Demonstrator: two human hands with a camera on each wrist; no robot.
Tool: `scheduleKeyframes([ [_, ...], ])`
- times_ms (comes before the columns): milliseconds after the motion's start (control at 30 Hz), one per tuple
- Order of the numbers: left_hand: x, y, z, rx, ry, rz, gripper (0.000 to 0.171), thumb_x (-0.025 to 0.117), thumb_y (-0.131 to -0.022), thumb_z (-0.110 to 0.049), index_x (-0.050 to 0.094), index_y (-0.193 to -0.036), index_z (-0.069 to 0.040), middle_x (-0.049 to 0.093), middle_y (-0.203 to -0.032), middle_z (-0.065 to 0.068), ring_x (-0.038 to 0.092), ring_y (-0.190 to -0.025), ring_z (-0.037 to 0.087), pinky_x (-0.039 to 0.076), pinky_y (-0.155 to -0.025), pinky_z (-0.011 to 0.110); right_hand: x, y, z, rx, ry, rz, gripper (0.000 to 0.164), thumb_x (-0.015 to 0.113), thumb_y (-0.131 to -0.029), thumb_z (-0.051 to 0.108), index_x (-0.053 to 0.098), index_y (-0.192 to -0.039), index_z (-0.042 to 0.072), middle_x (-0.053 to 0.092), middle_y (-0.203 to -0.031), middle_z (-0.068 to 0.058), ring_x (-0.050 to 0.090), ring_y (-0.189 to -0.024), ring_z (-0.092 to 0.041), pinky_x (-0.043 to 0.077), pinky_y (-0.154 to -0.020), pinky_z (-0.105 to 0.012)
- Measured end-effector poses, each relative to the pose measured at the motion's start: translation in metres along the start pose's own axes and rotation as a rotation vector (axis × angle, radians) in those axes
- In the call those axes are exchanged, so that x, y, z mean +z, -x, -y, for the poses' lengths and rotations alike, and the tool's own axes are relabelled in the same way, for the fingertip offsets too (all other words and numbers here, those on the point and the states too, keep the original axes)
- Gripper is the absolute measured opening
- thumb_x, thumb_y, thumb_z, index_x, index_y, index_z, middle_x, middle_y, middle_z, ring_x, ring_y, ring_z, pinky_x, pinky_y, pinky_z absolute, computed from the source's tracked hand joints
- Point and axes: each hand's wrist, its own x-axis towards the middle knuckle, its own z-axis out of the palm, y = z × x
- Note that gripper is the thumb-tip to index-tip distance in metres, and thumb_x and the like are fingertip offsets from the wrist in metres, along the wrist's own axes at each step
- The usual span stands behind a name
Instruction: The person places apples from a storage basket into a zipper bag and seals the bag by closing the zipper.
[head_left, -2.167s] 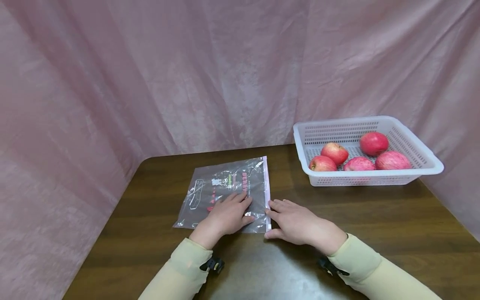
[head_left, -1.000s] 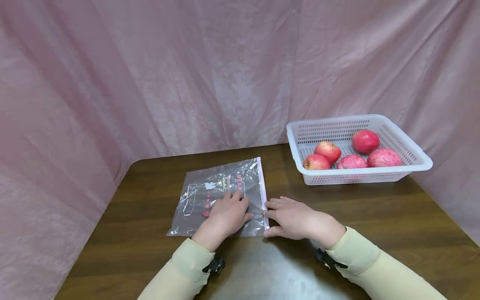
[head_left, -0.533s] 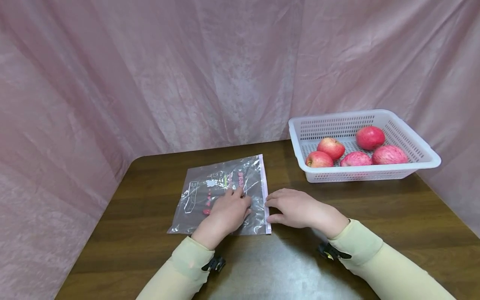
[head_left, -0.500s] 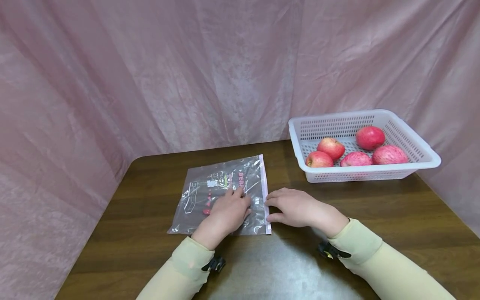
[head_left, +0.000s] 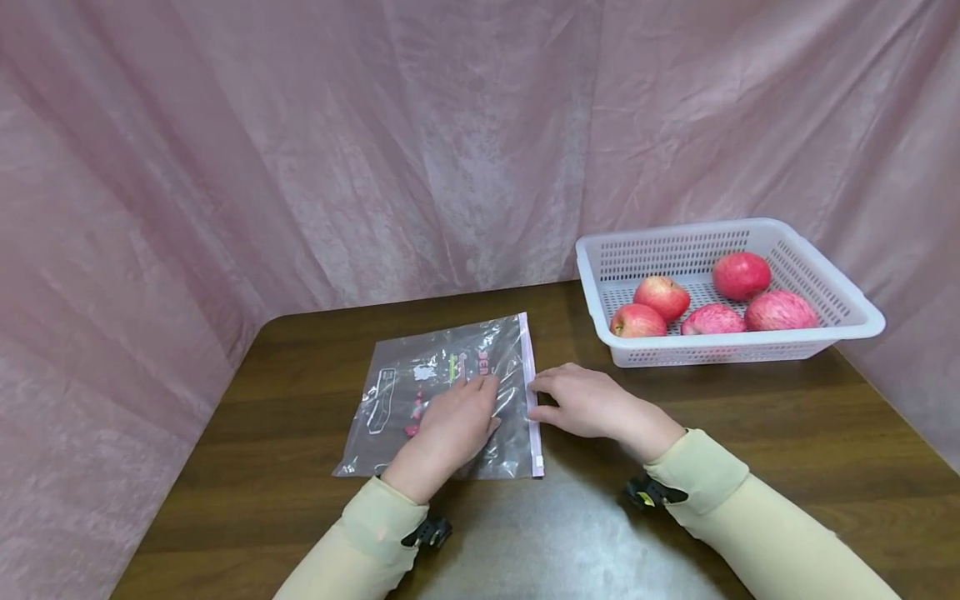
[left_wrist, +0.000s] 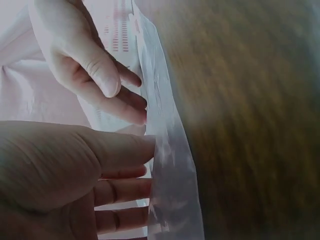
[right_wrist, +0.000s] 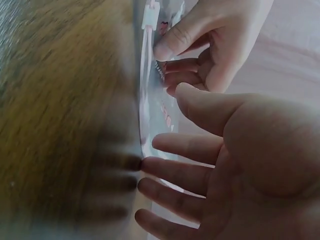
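A clear zipper bag (head_left: 397, 367) with printed pink and white figures lies flat on the table, its pinkish zip strip (head_left: 527, 350) along the right side. A small white slider (head_left: 538, 463) sits at the strip's near end; the right wrist view shows the slider (right_wrist: 151, 16) too. My left hand (head_left: 457, 421) rests on the bag with its fingers extended. My right hand (head_left: 581, 400) is at the middle of the zip strip, fingertips right at its edge. In the right wrist view the right hand's fingers (right_wrist: 180, 172) are spread and loosely bent, the thumb apart from them.
At the back right stands a white plastic basket (head_left: 731, 354) holding several red apples (head_left: 782, 311). The brown wooden table (head_left: 292, 400) ends at the back against a pink curtain (head_left: 450, 150).
My right hand has slid away from me along the zip strip, from the near corner to the middle, leaving the slider uncovered. My left hand stays on the bag.
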Motion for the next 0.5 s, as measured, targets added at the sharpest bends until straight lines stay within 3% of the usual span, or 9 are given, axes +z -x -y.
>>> scheduleKeyframes([
  [300, -0.001, -0.012, -0.001, -0.042, 0.020, 0.022, 0.043, 0.085, -0.099, -0.036, 0.073, -0.124, -0.003, 0.068, -0.143, 0.021, 0.067, -0.125, 0.040, 0.060, -0.093, 0.056, 0.000, 0.000, -0.004, -0.078, 0.061, -0.004, 0.040, 0.072, -0.107, 0.030, 0.075, -0.136, 0.002, 0.071, -0.143, -0.016, 0.064, -0.135, -0.039, 0.044, -0.115, -0.062],
  [500, 0.001, -0.021, -0.001, -0.032, -0.022, 0.037, 0.034, 0.082, -0.101, -0.029, 0.075, -0.119, -0.002, 0.071, -0.133, 0.019, 0.068, -0.119, 0.038, 0.061, -0.090, 0.054, -0.002, 0.002, -0.001, -0.071, 0.075, 0.029, 0.045, 0.072, -0.107, 0.033, 0.074, -0.139, 0.002, 0.070, -0.146, -0.016, 0.062, -0.138, -0.038, 0.041, -0.117, -0.066],
])
